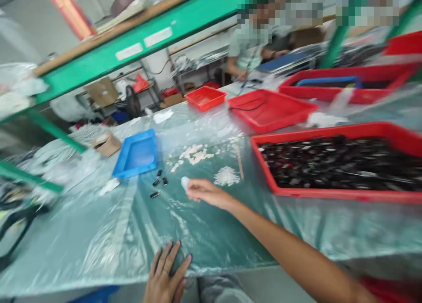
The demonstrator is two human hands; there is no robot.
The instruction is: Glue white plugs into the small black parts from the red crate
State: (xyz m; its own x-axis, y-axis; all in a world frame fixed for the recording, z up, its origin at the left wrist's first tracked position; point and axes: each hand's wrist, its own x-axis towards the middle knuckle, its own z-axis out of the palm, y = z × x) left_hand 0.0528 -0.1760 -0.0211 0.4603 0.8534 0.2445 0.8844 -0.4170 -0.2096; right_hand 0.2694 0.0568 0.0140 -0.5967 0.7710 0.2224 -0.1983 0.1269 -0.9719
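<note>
My right hand (204,192) is closed around a small pale, whitish object (185,182) above the middle of the plastic-covered table (132,232). My left hand (168,272) lies with spread fingers on the table's front edge, holding nothing. Several small black pieces (155,195) lie left of my right hand. Beyond it is a scattered group of cream-coloured bits (194,154), and a pile of small white pieces (227,176) lies to its right, beside a thin wooden stick (239,161).
A blue tray (118,167) stands at the left. On the right, a large red tray (329,192) is full of dark pieces. More red trays (273,124) stand farther back. A person (245,48) sits behind them. A green beam (145,44) crosses above.
</note>
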